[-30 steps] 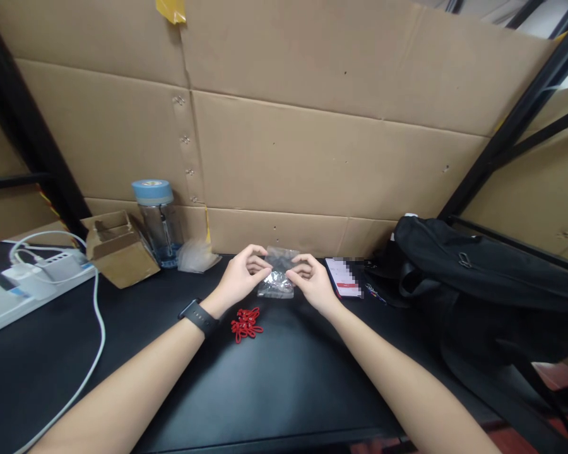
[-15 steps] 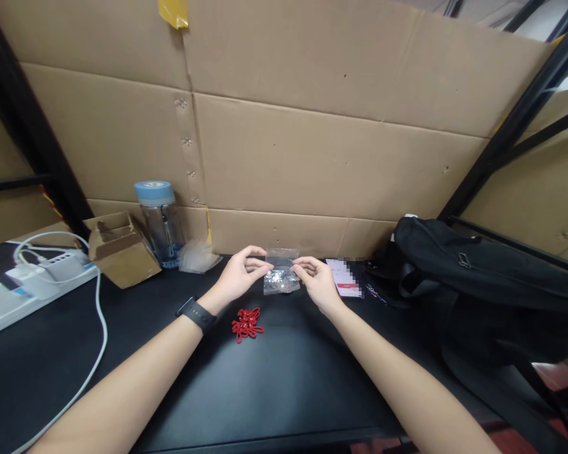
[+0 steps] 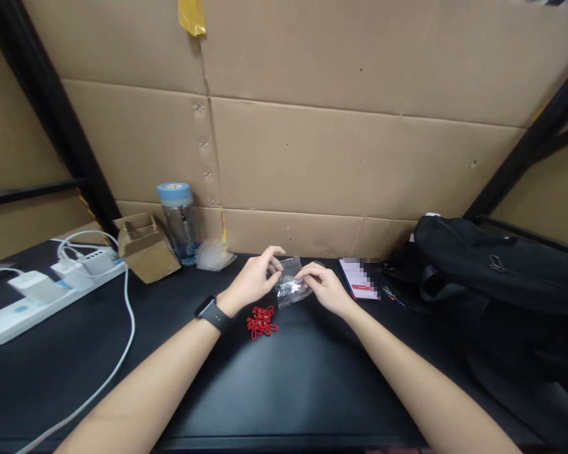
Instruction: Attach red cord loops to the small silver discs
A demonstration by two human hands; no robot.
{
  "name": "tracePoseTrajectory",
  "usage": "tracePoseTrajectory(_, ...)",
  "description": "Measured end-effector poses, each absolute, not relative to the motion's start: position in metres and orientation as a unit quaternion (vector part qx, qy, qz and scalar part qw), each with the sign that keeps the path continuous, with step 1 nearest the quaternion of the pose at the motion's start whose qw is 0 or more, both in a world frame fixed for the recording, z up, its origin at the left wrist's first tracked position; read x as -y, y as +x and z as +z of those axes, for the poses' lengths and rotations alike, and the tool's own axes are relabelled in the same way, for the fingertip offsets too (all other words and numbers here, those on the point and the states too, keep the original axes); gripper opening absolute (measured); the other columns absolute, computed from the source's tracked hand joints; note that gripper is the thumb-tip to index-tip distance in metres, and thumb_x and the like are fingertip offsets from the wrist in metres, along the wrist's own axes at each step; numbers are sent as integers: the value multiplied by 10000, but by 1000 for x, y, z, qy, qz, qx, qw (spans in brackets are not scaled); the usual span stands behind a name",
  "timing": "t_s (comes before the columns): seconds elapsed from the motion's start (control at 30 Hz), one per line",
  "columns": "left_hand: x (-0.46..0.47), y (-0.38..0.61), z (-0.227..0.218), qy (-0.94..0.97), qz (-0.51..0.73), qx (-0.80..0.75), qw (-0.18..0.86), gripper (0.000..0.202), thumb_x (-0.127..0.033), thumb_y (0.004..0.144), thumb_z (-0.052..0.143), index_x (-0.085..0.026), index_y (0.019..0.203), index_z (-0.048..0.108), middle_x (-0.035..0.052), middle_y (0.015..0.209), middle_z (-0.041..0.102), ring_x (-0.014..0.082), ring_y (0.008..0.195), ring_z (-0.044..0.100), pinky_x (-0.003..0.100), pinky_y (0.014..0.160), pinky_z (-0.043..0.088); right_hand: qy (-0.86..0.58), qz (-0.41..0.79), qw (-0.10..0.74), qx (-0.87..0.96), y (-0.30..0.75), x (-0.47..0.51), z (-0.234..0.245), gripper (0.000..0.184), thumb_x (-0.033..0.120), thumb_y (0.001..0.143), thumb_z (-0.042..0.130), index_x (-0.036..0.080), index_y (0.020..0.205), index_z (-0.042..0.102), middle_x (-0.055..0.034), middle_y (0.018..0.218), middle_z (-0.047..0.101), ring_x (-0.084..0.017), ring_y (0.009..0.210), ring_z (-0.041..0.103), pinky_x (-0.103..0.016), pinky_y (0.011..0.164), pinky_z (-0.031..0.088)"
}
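A black tabletop (image 3: 274,391) carries a small pile of red knotted cords (image 3: 262,322) near its middle. At left, a white power strip (image 3: 9,318) lies beside a trailing white cable (image 3: 131,315). Toward the back stand an open cardboard box (image 3: 151,257), a blue-lidded bottle (image 3: 182,221) and clear plastic pouches (image 3: 214,256); at right, a phone (image 3: 353,277) with a lit, partly pixelated screen lies near a black bag (image 3: 497,315).

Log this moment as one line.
right hand: pinching clear plastic bag | left hand: fingers parted, beside bag | red knotted cords: on black tabletop
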State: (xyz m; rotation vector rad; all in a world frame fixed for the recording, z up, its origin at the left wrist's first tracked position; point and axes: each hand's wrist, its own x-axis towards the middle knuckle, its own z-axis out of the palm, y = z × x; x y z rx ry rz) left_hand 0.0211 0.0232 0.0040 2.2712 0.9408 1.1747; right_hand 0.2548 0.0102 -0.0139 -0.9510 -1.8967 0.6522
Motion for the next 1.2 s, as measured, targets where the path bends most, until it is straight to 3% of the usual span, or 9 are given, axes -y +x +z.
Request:
tracePoseTrajectory(0.13,-44,-3,-1,833,388,-386,79,158,-153,869,565,-230,997,618,31,905,696,170,781,670,274,730,501,-405,243,430,770,255,-12,-16,186,285,921,577,226,964,748,-71,1047,658,-195,901,633,-291,682,493)
tracePoseTrajectory(0.2,-58,-26,-1,834,356,-422,-8,162,-135,876,512,-214,849,651,56,850,691,205,818,656,305,770,480,-416,238,425,767,256,-13,-17,184,287,909,584,219,975,741,-75,1066,647,-181,856,629,-271,625,477)
tracePoseTrajectory(0.47,-81,-99,-5,761,246,-563,-208,175,-250,877,556,-204,917,719,114,968,715,310,991,583,413,823,420,-416,228,413,778,257,-13,-19,209,193,843,586,213,990,733,-76,1082,639,-149,772,618,-270,612,488)
tracePoseTrajectory(0.67,-79,-99,-22,733,231,-589,-251,227,-229,810,607,-184,984,746,163,1281,620,361,1205,473,491,896,391,-410,197,396,797,258,-13,-20,237,141,824,587,230,988,732,-69,1061,630,-162,827,601,-268,630,486)
tracePoseTrajectory(0.8,-79,-94,-31,710,225,-606,-281,233,-183,803,567,-192,900,779,130,1490,490,392,1351,362,553,972,342,-412,184,378,808,259,-12,-20,206,180,854,604,239,1012,724,-75,1080,625,-192,927,604,-282,663,492)
tracePoseTrajectory(0.9,-79,-90,-35,704,223,-612,-282,262,-154,819,521,-190,834,780,102,1533,459,395,1397,320,586,1003,309,-417,147,359,822,260,-11,-20,182,208,888,597,245,1024,712,-78,1102,626,-221,1046,595,-346,813,504)
tracePoseTrajectory(1.0,-80,-86,-35,709,213,-610,-284,291,-125,824,488,-170,845,775,116,1547,447,397,1429,284,607,1021,290,-423,89,313,846,262,-11,-23,214,226,885,618,242,1085,691,-98,1189,630,-264,1153,562,-451,981,434)
tracePoseTrajectory(1.1,-78,-80,-33,719,213,-601,-278,284,-128,816,508,-171,894,777,131,1538,460,397,1446,259,623,1047,265,-448,59,253,856,263,-11,-30,371,281,857,669,245,1225,639,-135,1354,587,-336,1268,495,-533,1010,364)
tracePoseTrajectory(1.2,-72,-72,-26,727,228,-589,-269,260,-155,830,528,-180,902,777,136,1531,463,393,1451,260,623,1067,251,-459,66,219,859,262,-12,-36,405,278,872,649,258,1275,609,-139,1326,622,-337,1231,517,-518,974,353)
